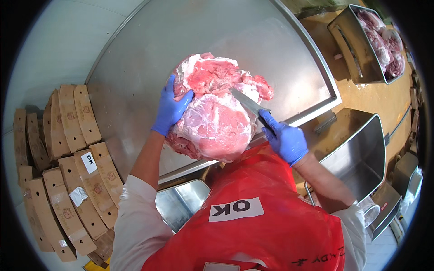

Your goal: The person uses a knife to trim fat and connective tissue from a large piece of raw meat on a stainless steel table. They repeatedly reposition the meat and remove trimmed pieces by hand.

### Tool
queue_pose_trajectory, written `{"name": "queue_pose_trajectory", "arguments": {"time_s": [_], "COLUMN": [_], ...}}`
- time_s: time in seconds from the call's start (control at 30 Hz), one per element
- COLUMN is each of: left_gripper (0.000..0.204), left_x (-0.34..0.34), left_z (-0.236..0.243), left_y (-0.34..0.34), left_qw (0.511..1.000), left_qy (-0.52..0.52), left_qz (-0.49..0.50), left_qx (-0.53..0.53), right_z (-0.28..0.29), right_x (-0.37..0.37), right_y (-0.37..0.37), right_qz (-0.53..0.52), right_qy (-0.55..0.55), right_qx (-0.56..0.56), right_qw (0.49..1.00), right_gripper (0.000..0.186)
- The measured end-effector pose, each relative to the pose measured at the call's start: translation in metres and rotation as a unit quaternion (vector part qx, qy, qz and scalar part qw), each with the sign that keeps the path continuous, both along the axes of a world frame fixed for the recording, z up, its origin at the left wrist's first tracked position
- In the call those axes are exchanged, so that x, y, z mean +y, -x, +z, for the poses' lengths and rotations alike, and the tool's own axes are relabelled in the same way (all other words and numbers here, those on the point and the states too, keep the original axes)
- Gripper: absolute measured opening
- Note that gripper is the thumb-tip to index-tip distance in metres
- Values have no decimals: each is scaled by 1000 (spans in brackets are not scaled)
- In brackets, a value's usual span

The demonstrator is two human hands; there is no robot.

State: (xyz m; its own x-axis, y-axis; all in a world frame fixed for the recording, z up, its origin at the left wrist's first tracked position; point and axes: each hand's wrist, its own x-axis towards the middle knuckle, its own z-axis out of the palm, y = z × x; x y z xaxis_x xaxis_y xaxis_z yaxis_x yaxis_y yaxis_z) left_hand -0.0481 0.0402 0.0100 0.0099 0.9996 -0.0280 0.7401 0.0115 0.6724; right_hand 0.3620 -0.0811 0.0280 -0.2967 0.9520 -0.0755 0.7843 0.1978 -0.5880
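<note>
A large piece of raw pink meat (212, 126) with white fat and membrane lies on the steel worktable (131, 77), near its front edge. My left hand (172, 108), in a blue glove, grips the meat's left side, thumb pressed against the upper part. My right hand (284, 139), also gloved in blue, is closed around the handle of a knife (246, 101). The blade points up and left, its tip at the ragged middle of the meat, between the redder upper portion and the smoother lower one.
Stacked cardboard boxes (68, 122) stand at the left. A steel bin of meat pieces (377, 40) is at the upper right. A steel tub (350, 158) sits at the right, another (178, 198) below the table's front edge. I wear a red apron (235, 239).
</note>
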Motion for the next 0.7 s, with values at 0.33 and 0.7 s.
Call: {"name": "queue_pose_trajectory", "arguments": {"time_s": [0.33, 0.7], "left_gripper": [98, 98], "left_x": [-4, 8], "left_z": [34, 35], "left_y": [-14, -12], "left_qw": [998, 988], "left_qy": [54, 39], "left_qz": [-20, -27], "left_qx": [37, 147], "right_z": [106, -29], "right_x": [134, 34], "right_y": [-42, -37], "right_qz": [238, 113], "right_qy": [113, -19], "right_qx": [-122, 15], "right_qw": [957, 993], "right_gripper": [44, 54]}}
